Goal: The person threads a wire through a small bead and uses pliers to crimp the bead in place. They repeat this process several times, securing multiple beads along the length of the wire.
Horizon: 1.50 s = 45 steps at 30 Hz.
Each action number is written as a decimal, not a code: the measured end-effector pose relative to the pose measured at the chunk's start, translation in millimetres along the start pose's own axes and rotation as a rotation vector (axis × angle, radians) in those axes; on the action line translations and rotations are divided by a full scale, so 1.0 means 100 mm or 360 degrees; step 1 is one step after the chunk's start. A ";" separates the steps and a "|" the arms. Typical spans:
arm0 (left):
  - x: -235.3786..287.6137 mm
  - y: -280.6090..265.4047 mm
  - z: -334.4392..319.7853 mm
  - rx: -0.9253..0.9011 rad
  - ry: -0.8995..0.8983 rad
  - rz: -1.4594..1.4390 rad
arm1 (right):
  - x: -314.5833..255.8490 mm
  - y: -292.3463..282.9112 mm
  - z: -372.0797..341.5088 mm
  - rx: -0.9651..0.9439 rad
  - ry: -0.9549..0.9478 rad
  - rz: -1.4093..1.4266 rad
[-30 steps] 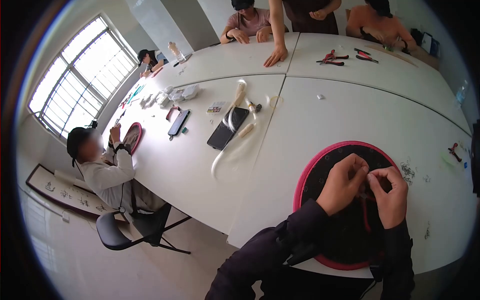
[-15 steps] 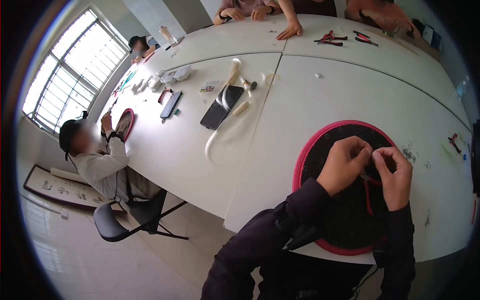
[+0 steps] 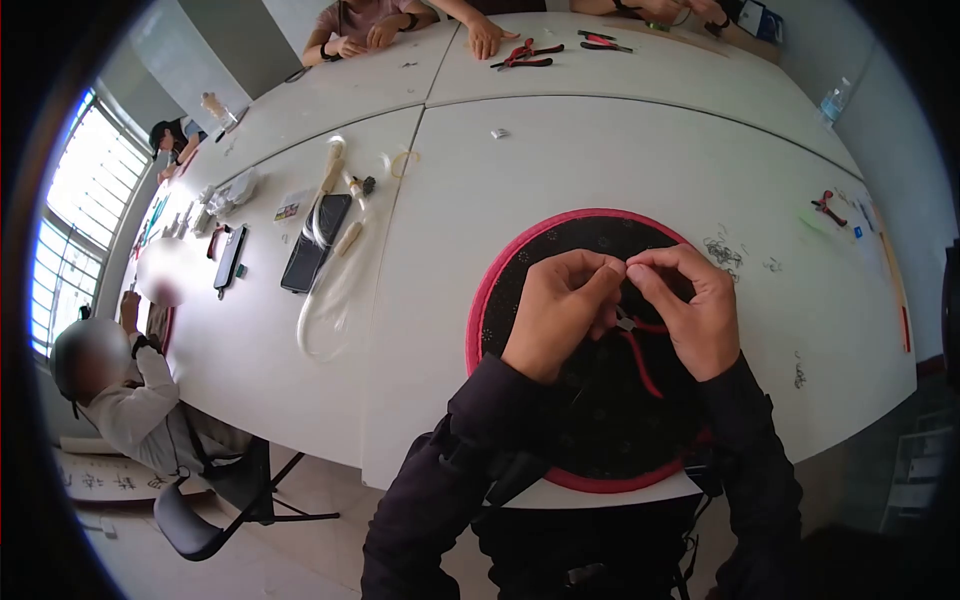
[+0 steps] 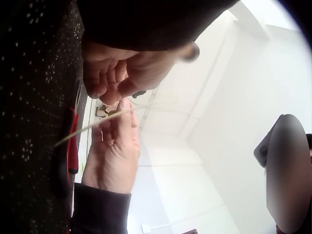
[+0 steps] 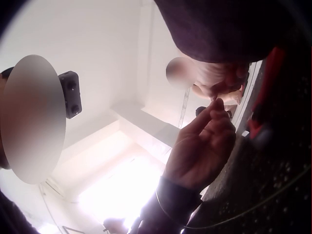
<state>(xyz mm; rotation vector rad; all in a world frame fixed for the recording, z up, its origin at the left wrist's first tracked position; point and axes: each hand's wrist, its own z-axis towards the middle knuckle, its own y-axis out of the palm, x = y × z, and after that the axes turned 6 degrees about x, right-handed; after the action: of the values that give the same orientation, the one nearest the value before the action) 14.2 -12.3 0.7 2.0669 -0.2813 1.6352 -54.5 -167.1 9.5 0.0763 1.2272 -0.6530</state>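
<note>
Over a round black mat (image 3: 620, 440) with a red rim, my left hand (image 3: 565, 310) and right hand (image 3: 692, 310) meet at their fingertips. Thumb and forefinger of each pinch a thin pale strand (image 4: 87, 127), which hangs past the fingers in the left wrist view. A long loop of thin strand (image 5: 253, 214) also curves below the hands in the right wrist view. What else sits between the fingertips is hidden. Red-handled pliers (image 3: 642, 370) lie on the mat beneath the hands, their jaws partly covered by the left fingers.
Small dark wire bits (image 3: 722, 255) lie right of the mat. Further left are a black phone (image 3: 316, 245) and a bundle of clear tubing or strands (image 3: 330, 320). More pliers (image 3: 528, 54) lie across the table, where other people sit. A pencil-like stick (image 3: 897, 290) rests at the right edge.
The head view has swung to the right, so the table and mat appear shifted left. Both hands stay together over the mat, still pinching; more of the pliers shows.
</note>
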 end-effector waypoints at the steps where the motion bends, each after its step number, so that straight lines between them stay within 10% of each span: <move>1: 0.01 0.01 0.00 -0.0017 -0.0009 -0.0003 | 0.00 -0.01 0.01 -0.0002 0.0009 -0.0002; 45: 0.05 -0.01 0.00 -0.0202 0.0063 0.0217 | 0.07 -0.03 0.00 -0.0067 -0.0040 -0.0043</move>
<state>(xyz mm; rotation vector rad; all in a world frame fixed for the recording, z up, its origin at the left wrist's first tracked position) 16.0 -11.1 5.4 1.9557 -0.5090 1.6891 -54.3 -172.6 4.1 0.0167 1.2186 -0.6496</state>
